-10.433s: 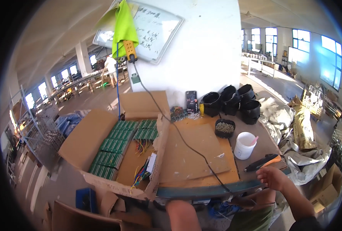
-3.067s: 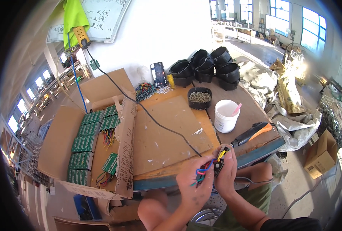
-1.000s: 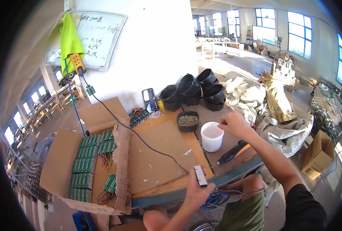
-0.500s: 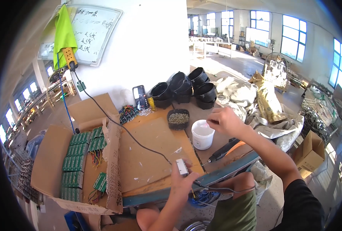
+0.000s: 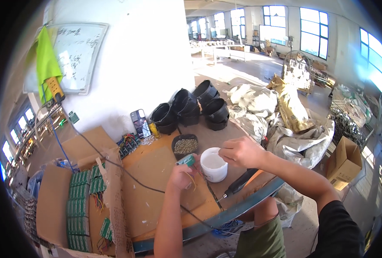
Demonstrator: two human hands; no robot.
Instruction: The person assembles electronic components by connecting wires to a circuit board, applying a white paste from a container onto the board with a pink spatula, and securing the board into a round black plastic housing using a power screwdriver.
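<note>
My left hand [image 5: 181,177] grips a small green-labelled module [image 5: 185,161] with thin coloured wires hanging from it, just left of a white plastic tub [image 5: 214,173]. Over the tub's right rim, my right hand [image 5: 245,153] has its fingers pinched together; whatever they hold is too small to make out. Close behind the module stands a black bowl [image 5: 177,142] of small metal pieces, perhaps screws. A black-and-orange power screwdriver [image 5: 239,182] lies on the bench right of the tub, under my right forearm.
At the left, a cardboard box [image 5: 58,202] holds rows of green-labelled modules [image 5: 78,206]. A dark cable [image 5: 133,174] crosses the bench [image 5: 156,165]. Behind are a phone [image 5: 140,123], a wire bundle [image 5: 128,144] and black buckets [image 5: 185,107]. Pale sacks [image 5: 253,101] lie beyond, right.
My left hand has moved up and forward with the module, from the bench's front edge to beside the tub; its green side now shows. My right hand stays pinched by the tub. The view has shifted.
</note>
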